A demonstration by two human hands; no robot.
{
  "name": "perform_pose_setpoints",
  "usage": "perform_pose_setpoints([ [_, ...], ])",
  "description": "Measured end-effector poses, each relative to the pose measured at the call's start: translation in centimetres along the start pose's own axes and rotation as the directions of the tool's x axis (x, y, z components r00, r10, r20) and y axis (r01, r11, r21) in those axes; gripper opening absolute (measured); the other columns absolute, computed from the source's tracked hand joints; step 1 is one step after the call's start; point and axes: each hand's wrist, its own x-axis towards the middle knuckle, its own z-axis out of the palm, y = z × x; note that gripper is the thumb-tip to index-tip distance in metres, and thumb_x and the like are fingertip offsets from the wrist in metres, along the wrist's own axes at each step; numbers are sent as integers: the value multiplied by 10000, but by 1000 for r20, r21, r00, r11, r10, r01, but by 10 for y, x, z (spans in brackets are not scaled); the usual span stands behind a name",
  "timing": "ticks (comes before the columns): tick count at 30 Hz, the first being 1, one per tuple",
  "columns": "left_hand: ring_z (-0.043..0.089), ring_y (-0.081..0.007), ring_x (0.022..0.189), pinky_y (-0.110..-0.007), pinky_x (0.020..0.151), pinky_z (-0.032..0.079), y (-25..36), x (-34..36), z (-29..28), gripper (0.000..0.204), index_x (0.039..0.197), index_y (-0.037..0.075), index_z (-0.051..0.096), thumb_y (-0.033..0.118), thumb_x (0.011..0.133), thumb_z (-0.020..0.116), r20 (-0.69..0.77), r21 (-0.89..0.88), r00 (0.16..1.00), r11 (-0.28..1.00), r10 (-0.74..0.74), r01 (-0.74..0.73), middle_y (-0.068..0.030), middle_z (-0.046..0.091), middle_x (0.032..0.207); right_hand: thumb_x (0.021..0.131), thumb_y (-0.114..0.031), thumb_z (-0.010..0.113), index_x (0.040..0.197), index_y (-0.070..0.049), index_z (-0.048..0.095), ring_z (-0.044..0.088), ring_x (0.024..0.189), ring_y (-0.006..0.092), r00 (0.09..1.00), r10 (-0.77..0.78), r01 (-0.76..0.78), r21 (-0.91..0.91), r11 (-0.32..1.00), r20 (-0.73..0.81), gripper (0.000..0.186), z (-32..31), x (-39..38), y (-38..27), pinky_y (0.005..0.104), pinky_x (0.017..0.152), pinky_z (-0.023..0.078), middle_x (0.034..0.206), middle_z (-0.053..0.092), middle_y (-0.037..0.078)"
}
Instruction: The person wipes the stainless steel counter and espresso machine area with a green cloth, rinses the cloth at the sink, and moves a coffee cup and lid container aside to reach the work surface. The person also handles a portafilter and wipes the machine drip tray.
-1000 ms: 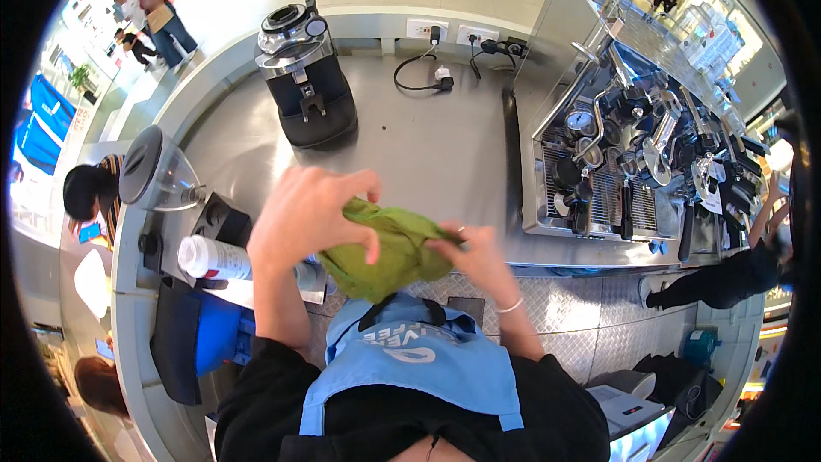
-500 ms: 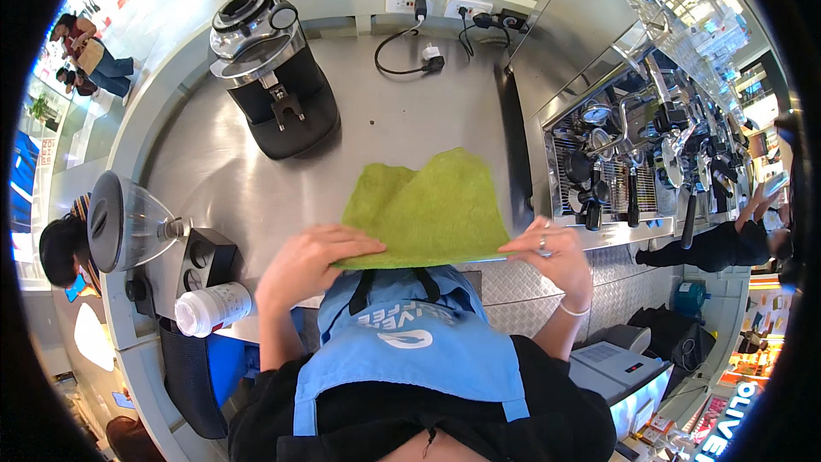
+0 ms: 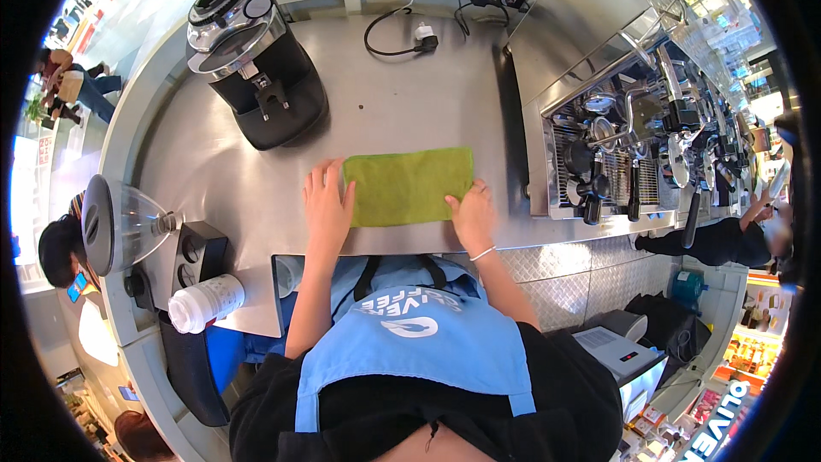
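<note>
Green rectangular microfibre cloth (image 3: 410, 186) lies spread flat on the brushed stainless-steel counter (image 3: 402, 94), centre of frame, long side running left to right.

Left hand (image 3: 327, 205): flat, palm down, fingers extended and slightly spread, fingertips at the cloth's left short edge, touching or overlapping it. Right hand (image 3: 473, 216): palm down at the cloth's lower right corner, fingers loosely together, pressing on the fabric. Neither hand pinches anything; both rest on top.

Handling judgement: cloth looks light, soft and limp, no stiffness of its own, so it should drape and bunch if lifted from one point. Smooth metal beneath suggests it would slide easily under a pressing palm. Not fragile. Best hold appears to be a pinch at two corners or along one short edge, to keep it flat.

Surroundings: black-and-chrome coffee grinder (image 3: 256, 56) upper left; chrome espresso machine (image 3: 633, 141) right; black power cable with plug (image 3: 402, 34) top centre; white paper cup lying on its side (image 3: 205, 301) lower left, beside a clear domed hopper (image 3: 120, 222).
</note>
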Motion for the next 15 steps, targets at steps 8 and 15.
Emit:
perform_pose_setpoints([
  [8,556,-295,1158,-413,954,460,-8,-37,-50,404,1317,59,538,74,925,638,-73,-195,969,957,-234,216,-155,531,1291,853,-371,747,1354,23,522,453,1334,427,785,-620,585,311,749,16,676,21,-21,-79,480,1107,378,1408,505,269],
  [15,535,-309,1138,-409,940,450,-31,-54,-40,461,1372,-14,465,57,941,613,-221,-128,968,988,-115,88,-192,515,1293,929,-513,588,1550,-169,353,202,1503,386,550,-834,835,-22,550,50,748,60,-36,-64,579,1200,170,1629,249,158],
])
